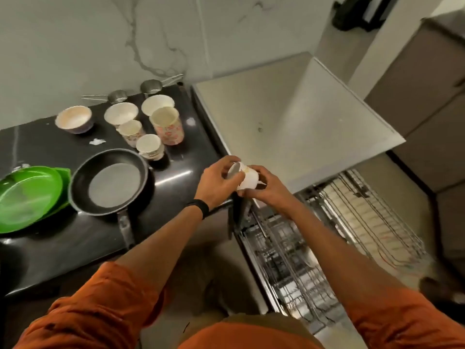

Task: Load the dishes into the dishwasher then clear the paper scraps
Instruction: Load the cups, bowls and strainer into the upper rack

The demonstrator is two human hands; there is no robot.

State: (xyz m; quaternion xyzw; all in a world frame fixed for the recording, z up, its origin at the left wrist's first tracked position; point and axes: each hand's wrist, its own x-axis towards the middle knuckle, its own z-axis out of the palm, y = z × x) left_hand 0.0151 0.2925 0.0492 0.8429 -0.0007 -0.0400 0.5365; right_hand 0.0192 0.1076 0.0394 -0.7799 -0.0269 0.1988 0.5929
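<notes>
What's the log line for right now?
cup: held in left hand and right hand | dishwasher rack: pulled out | pan: on counter

I am standing in a kitchen in a home. Beside me is a shiny black surface (63, 149) with a frying pan (110, 182), green plates (27, 197), bowls (73, 119) and flowery cups (167, 127) on it. Behind it is a white wall (100, 46) with grey lines like marble. Right next to the surface a dishwasher (281, 273) is open, with wire racks (362, 217) sticking out.
</notes>
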